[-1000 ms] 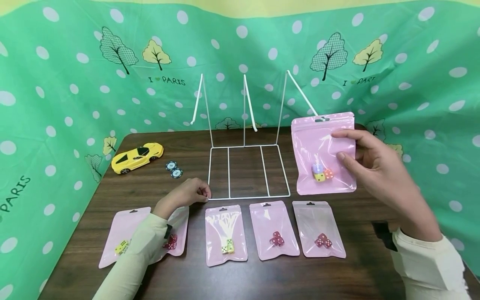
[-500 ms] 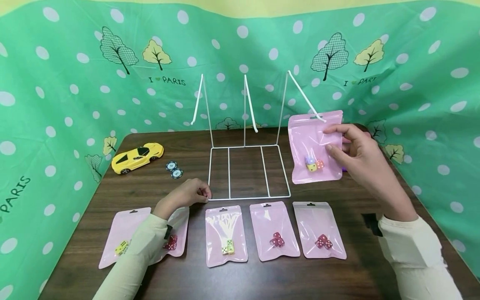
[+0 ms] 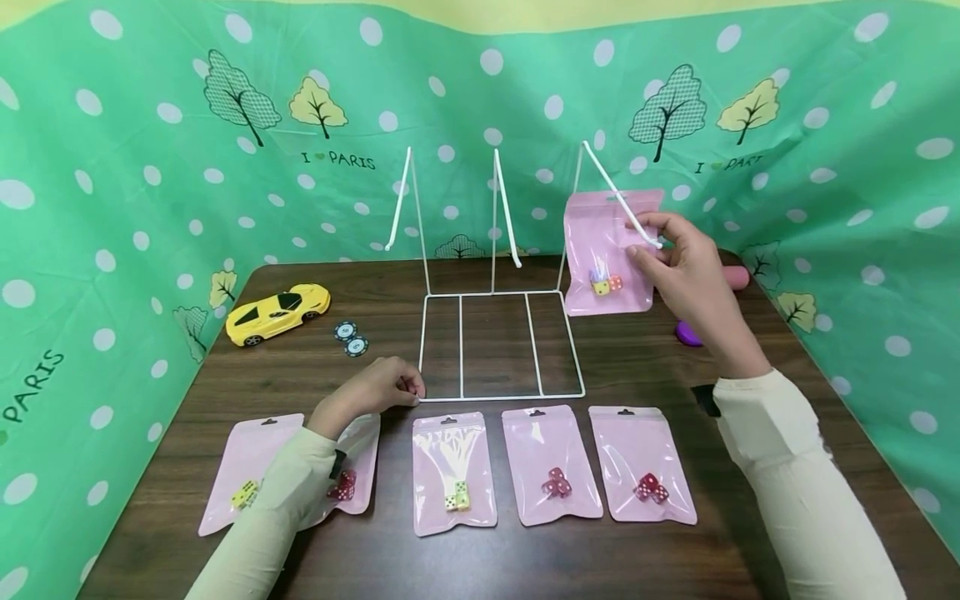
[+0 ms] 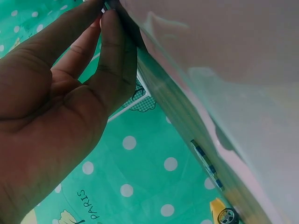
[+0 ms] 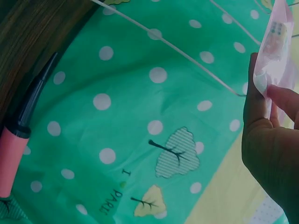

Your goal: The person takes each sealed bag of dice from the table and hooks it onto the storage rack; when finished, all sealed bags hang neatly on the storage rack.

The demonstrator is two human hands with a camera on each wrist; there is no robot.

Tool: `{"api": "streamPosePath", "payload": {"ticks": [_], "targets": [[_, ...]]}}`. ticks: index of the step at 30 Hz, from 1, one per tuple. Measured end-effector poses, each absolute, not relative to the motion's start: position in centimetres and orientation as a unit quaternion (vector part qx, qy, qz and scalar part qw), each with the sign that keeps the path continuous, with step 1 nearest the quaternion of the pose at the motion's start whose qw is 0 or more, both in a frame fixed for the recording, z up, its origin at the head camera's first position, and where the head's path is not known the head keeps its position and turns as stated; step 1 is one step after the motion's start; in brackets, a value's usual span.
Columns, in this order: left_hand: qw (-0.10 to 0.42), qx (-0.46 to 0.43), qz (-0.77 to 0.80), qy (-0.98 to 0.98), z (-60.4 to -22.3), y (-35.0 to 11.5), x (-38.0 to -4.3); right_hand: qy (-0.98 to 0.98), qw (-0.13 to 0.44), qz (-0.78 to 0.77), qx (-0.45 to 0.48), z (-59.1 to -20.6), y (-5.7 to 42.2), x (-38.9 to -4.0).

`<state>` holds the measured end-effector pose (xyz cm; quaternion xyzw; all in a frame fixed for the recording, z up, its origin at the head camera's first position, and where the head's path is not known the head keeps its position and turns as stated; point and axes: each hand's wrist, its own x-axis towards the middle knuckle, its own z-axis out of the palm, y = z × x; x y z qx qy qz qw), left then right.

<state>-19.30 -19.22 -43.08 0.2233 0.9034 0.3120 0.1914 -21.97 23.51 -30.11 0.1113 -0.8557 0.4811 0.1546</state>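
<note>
My right hand (image 3: 690, 271) pinches the right edge of a pink zip bag (image 3: 588, 237) between thumb and fingers; purple, yellow and orange dice (image 3: 603, 283) show inside it. The right prong (image 3: 637, 218) of a white wire display rack (image 3: 510, 397) runs across the front of this bag and seems to pass through its hang hole. My left hand (image 3: 378, 385) pinches the rack's front left corner; in the left wrist view its fingertips (image 4: 111, 21) meet at the wire. The middle prong (image 3: 506, 212) and left prong (image 3: 397, 204) carry nothing.
Along the front lie pink bags of dice, such as one with yellow dice (image 3: 453, 454) and two with red dice; my left forearm partly covers others. A yellow toy car (image 3: 277, 314) and poker chips (image 3: 351, 337) lie left, a purple round object (image 3: 687, 334) and pink-handled, black-nozzled tool (image 5: 11, 158) right.
My right hand has carried the bag away from me, up and left, so the prong that ended at its top now crosses well over it. My left hand stays at the rack's corner.
</note>
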Motion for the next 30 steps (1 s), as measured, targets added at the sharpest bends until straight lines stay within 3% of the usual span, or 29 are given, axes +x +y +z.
{"api": "streamPosePath", "payload": {"ticks": [7,18,30], "targets": [[0.189,0.234,0.320,0.898,-43.1,-19.6,-19.4,-0.845,0.173,0.494,0.110,-30.1,22.2,-25.6],[0.191,0.237,0.318,0.898,-43.1,-19.4,-19.5,-0.867,0.208,0.440,0.103,-29.3,21.0,-28.3],[0.189,0.228,0.308,0.904,-43.0,-19.3,-19.3,-0.886,0.195,0.408,0.104,-28.8,20.7,-31.7]]}}
